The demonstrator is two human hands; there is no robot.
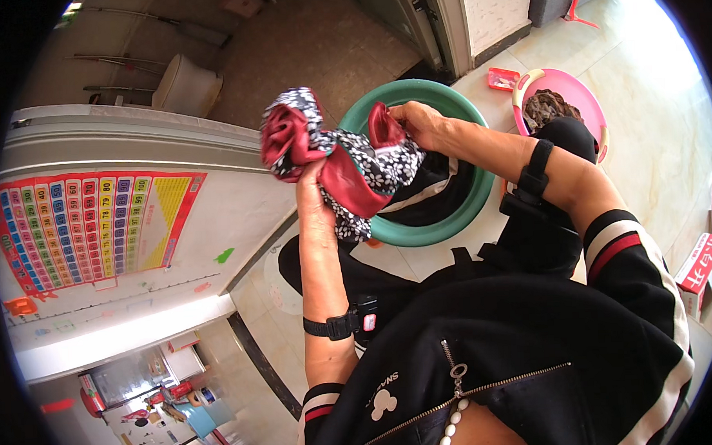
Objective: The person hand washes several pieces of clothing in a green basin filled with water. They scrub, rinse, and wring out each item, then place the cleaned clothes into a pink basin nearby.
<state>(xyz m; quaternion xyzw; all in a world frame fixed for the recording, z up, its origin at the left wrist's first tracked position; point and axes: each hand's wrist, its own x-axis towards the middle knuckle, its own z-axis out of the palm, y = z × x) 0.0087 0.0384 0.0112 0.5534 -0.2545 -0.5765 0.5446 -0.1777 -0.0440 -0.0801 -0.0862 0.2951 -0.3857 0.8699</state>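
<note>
A bunched cloth garment [354, 169], black with white flowers and dark red shiny parts, is stretched between my hands. My left hand [315, 194] grips its left part, where a red and floral bundle rises above the fingers. My right hand [420, 125] pinches a red fold at its right end; some fingertips are hidden. Below and behind it stands a green plastic basin [478, 189], with black fabric with light stripes [443, 187] inside. Part of the floral cloth hangs over the basin's left side.
At the upper right, a pink basin [596, 105] holds dark brown cloth [549, 107]; a small red tray [503, 79] sits beside it. A wall with a number chart [97, 231] is at left, beside a doorway. A red and white box [696, 275] stands far right.
</note>
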